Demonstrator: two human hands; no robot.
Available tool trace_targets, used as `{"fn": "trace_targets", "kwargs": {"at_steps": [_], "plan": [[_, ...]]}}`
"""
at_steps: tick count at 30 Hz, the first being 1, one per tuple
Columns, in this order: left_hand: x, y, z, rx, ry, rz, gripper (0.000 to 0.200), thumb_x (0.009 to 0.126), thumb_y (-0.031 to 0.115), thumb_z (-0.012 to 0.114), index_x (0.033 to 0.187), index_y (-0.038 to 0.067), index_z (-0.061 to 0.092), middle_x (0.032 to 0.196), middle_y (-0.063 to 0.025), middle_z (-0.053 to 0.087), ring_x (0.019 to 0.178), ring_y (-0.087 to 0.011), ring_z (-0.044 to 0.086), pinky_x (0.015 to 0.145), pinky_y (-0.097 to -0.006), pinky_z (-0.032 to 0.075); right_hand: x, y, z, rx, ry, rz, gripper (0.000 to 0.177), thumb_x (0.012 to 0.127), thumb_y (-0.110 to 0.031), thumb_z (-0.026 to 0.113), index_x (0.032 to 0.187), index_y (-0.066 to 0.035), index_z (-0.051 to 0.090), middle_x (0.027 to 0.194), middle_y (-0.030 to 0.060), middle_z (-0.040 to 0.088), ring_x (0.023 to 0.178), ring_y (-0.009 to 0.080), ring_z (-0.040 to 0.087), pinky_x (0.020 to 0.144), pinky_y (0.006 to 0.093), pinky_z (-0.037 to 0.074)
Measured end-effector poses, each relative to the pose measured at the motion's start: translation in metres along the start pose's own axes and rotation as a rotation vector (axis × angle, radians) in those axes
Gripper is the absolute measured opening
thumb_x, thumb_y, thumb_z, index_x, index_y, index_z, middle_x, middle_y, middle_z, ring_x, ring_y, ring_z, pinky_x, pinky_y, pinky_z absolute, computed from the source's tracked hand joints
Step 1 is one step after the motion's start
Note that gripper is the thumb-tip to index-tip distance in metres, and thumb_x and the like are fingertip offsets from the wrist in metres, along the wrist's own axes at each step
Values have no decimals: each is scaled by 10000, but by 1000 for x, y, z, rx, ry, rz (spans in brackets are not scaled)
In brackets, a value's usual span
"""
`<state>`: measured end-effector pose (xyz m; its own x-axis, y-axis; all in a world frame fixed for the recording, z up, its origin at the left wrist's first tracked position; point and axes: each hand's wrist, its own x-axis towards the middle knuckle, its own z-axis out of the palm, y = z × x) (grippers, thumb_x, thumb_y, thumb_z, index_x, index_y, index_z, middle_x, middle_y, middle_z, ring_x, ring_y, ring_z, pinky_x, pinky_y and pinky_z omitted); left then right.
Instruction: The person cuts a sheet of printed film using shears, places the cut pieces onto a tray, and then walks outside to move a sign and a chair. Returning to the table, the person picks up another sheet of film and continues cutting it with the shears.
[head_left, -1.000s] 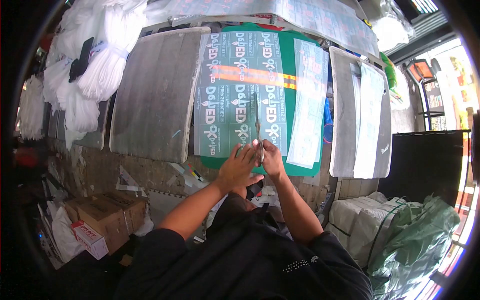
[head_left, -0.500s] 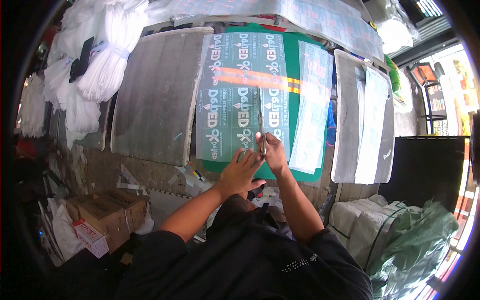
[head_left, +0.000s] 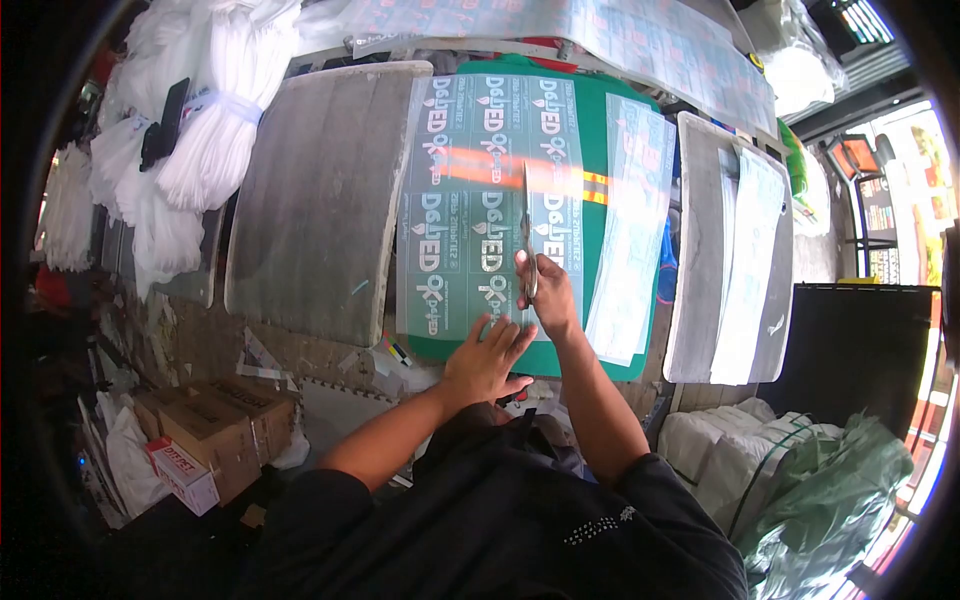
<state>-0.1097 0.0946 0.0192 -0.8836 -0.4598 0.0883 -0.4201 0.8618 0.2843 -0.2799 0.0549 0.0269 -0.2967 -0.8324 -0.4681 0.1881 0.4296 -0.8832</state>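
Note:
My right hand (head_left: 552,297) is closed round the handles of a pair of scissors (head_left: 527,220), whose blades point away from me along a clear film sheet (head_left: 449,232). White printed lettering and logos repeat across this sheet, and the blades lie between two of its printed columns. My left hand (head_left: 483,362) rests open on the sheet's near edge, fingers spread, with nothing in it. Beneath the film is a green board (head_left: 596,120). Several narrow printed film strips (head_left: 632,240) lie on the board to the right of the scissors.
A grey board (head_left: 315,200) stands at left, and another grey board (head_left: 698,240) at right carries film strips. White bundled material (head_left: 220,130) hangs at upper left. Cardboard boxes (head_left: 210,425) sit lower left, wrapped bales (head_left: 720,445) lower right. More printed film (head_left: 650,60) lies behind.
My right hand and the scissors have moved farther forward along the sheet. My left hand now sits a little apart from the right one. The view has shifted slightly.

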Motion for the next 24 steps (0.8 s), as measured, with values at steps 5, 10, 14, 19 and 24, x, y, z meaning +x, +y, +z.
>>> {"fn": "trace_targets", "kwargs": {"at_steps": [5, 10, 14, 19, 24], "plan": [[-2, -1, 6, 19, 14, 5, 877, 768, 551, 654, 1429, 45, 379, 1213, -155, 470, 1208, -322, 438, 1057, -523, 319, 15, -17, 2, 62, -25, -15, 489, 901, -488, 634, 790, -17, 572, 584, 2, 474, 462, 104, 485, 447, 249, 397], [-3, -4, 12, -25, 24, 2, 890, 749, 550, 677, 1440, 77, 376, 1221, -154, 442, 1197, -333, 427, 1047, -560, 317, 35, -23, 3, 33, -24, -17, 517, 896, -517, 625, 796, -13, 574, 583, 5, 476, 464, 105, 490, 447, 247, 396], [-3, -5, 14, -14, 25, 5, 881, 748, 549, 675, 1434, 76, 387, 1215, -150, 446, 1196, -330, 424, 1049, -558, 317, 47, -30, 4, 26, -18, -34, 537, 890, -543, 620, 802, -16, 578, 573, 5, 478, 467, 103, 494, 448, 245, 396], [-2, -5, 11, -14, 31, 5, 858, 759, 542, 666, 1421, 63, 405, 1195, -138, 458, 1203, -306, 414, 1055, -515, 315, 62, -36, 3, -1, -13, -29, 533, 888, -543, 622, 807, -17, 581, 571, 6, 483, 467, 103, 497, 448, 246, 397], [0, -6, 11, -1, 12, 12, 843, 743, 556, 677, 1400, 81, 446, 1186, -139, 458, 1186, -319, 420, 1040, -539, 336, 74, -41, 2, -18, -21, -45, 536, 890, -543, 620, 807, -15, 586, 574, 5, 482, 465, 101, 495, 446, 243, 398]]}}
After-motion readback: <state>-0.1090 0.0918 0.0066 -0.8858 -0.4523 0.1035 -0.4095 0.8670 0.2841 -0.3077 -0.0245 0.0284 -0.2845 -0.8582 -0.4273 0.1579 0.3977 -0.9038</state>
